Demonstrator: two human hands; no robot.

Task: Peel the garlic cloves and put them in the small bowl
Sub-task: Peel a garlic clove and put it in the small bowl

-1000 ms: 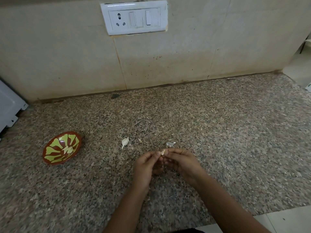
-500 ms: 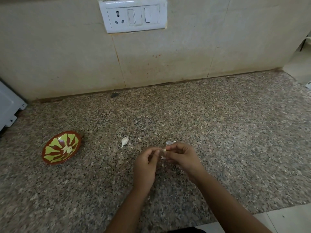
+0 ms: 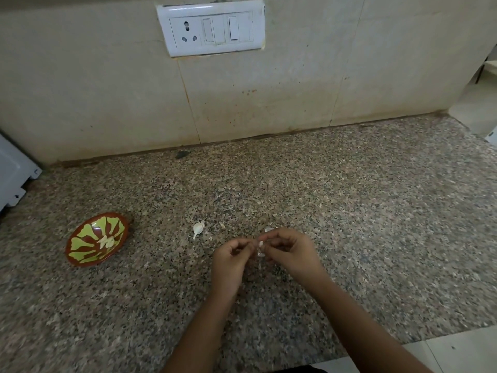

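Note:
Over the middle of the granite counter, my left hand (image 3: 231,261) and my right hand (image 3: 289,250) meet, both pinching one small garlic clove (image 3: 260,244) between their fingertips. Loose white skin hangs under it. Another unpeeled clove (image 3: 198,228) lies on the counter to the left of my hands. The small brown bowl (image 3: 80,261) with a green pattern sits further left and holds pale peeled cloves (image 3: 106,241) at its centre.
A scrap of garlic skin (image 3: 269,229) lies just behind my right hand. A white appliance (image 3: 13,179) stands at the far left edge. The tiled wall carries a switch plate (image 3: 211,28). The counter's front edge (image 3: 403,341) runs below my right forearm.
Both hands stayed in place, working the clove between the fingertips; a strip of skin now hangs lower beneath it. The view shifted slightly.

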